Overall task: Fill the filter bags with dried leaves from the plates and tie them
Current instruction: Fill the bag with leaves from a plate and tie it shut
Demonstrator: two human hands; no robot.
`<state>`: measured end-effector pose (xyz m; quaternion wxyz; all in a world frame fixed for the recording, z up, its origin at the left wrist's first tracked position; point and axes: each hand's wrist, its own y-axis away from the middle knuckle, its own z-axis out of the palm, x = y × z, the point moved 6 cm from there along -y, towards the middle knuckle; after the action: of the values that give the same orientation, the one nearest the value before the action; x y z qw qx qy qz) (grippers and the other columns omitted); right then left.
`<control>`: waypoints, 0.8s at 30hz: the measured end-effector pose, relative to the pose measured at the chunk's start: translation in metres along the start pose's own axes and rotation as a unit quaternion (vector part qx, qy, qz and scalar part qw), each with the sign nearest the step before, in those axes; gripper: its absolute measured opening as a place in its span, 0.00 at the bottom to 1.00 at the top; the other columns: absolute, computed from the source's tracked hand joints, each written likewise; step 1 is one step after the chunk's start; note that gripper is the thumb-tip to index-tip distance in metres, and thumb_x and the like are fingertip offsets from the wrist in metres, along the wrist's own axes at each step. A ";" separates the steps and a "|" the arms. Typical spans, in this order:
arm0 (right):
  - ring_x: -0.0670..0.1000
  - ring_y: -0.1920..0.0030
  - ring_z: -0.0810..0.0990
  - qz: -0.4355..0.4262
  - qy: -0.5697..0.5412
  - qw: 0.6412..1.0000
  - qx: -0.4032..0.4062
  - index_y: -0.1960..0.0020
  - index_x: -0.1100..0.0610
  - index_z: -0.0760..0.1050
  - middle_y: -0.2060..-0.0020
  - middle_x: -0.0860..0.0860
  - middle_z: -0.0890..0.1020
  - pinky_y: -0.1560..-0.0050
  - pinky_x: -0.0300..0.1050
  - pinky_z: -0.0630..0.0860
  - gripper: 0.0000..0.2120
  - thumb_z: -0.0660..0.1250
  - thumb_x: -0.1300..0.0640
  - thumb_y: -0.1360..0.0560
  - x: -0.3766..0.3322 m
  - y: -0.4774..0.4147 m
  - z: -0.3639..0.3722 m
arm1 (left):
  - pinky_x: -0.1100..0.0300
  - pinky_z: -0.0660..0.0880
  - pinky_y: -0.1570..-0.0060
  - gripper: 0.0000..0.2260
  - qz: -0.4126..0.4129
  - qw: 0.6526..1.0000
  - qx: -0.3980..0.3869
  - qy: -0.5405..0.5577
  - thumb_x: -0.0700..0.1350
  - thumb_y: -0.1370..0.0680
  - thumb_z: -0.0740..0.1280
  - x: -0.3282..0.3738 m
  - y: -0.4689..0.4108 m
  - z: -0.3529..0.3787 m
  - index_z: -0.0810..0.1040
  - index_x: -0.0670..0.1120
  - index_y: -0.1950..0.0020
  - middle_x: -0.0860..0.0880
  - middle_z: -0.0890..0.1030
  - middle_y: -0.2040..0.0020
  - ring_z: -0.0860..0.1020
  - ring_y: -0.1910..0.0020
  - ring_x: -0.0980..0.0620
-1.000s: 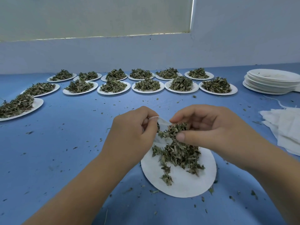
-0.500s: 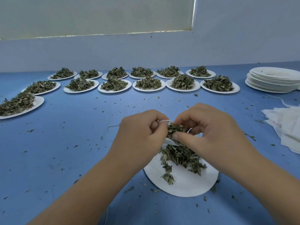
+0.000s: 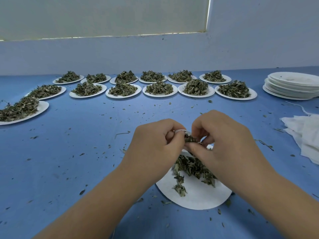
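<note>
A white paper plate (image 3: 198, 197) lies just in front of me on the blue table, with a pile of dried green leaves (image 3: 191, 167) on its far half. Above the plate, my left hand (image 3: 155, 145) pinches the rim of a small white filter bag (image 3: 180, 131); most of the bag is hidden behind my fingers. My right hand (image 3: 224, 142) pinches a clump of leaves (image 3: 189, 139) at the bag's mouth. The two hands touch each other.
Several plates heaped with dried leaves (image 3: 158, 87) stand in two rows at the back and along the left. A stack of bare plates (image 3: 291, 85) sits at the far right, a heap of white filter bags (image 3: 305, 133) nearer. Leaf crumbs litter the blue table (image 3: 77, 152).
Both hands have drawn closer together over the plate. My right hand has carried its pinch of leaves up to the bag's mouth and now touches my left hand.
</note>
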<state>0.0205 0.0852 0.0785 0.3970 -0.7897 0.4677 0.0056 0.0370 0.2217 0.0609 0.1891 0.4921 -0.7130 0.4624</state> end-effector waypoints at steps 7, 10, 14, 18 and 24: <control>0.46 0.64 0.75 -0.038 -0.019 0.998 -0.037 0.57 0.52 0.82 0.63 0.46 0.76 0.64 0.37 0.71 0.03 0.70 0.57 0.26 -0.002 0.001 0.007 | 0.72 0.67 0.71 0.09 0.000 1.000 0.013 -0.003 0.42 0.25 0.68 -0.001 -0.003 -0.002 0.81 0.55 0.61 0.50 0.77 0.71 0.70 0.74 0.61; 0.47 0.62 0.76 -0.045 -0.016 0.996 -0.075 0.54 0.53 0.81 0.62 0.46 0.78 0.63 0.44 0.74 0.09 0.61 0.55 0.24 -0.005 0.003 0.012 | 0.73 0.67 0.71 0.10 -0.006 1.000 0.021 0.008 0.41 0.25 0.68 -0.002 -0.004 -0.004 0.81 0.56 0.62 0.51 0.76 0.72 0.71 0.74 0.61; 0.44 0.57 0.79 -0.020 -0.040 0.997 -0.056 0.47 0.49 0.77 0.59 0.43 0.83 0.58 0.40 0.74 0.11 0.58 0.56 0.23 -0.002 0.003 0.009 | 0.73 0.66 0.72 0.10 -0.022 0.999 0.031 0.026 0.41 0.25 0.68 -0.004 -0.005 -0.008 0.82 0.54 0.62 0.49 0.74 0.73 0.69 0.75 0.61; 0.44 0.57 0.77 -0.025 -0.027 0.999 -0.019 0.51 0.51 0.76 0.59 0.43 0.81 0.58 0.34 0.73 0.08 0.66 0.64 0.25 -0.001 0.001 0.005 | 0.74 0.65 0.73 0.10 -0.023 0.999 0.029 0.029 0.40 0.25 0.68 -0.002 -0.005 -0.008 0.81 0.54 0.62 0.46 0.74 0.72 0.69 0.76 0.60; 0.44 0.60 0.78 -0.006 -0.045 0.998 0.038 0.60 0.51 0.77 0.62 0.42 0.77 0.60 0.39 0.76 0.12 0.71 0.68 0.31 0.003 0.000 0.000 | 0.73 0.66 0.72 0.09 -0.019 0.999 0.024 0.010 0.42 0.25 0.68 -0.002 -0.005 -0.006 0.81 0.55 0.61 0.48 0.74 0.72 0.69 0.75 0.60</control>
<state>0.0221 0.0831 0.0772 0.4474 -0.7759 0.4443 0.0210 0.0410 0.2272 0.0644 0.1926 0.5053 -0.6903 0.4807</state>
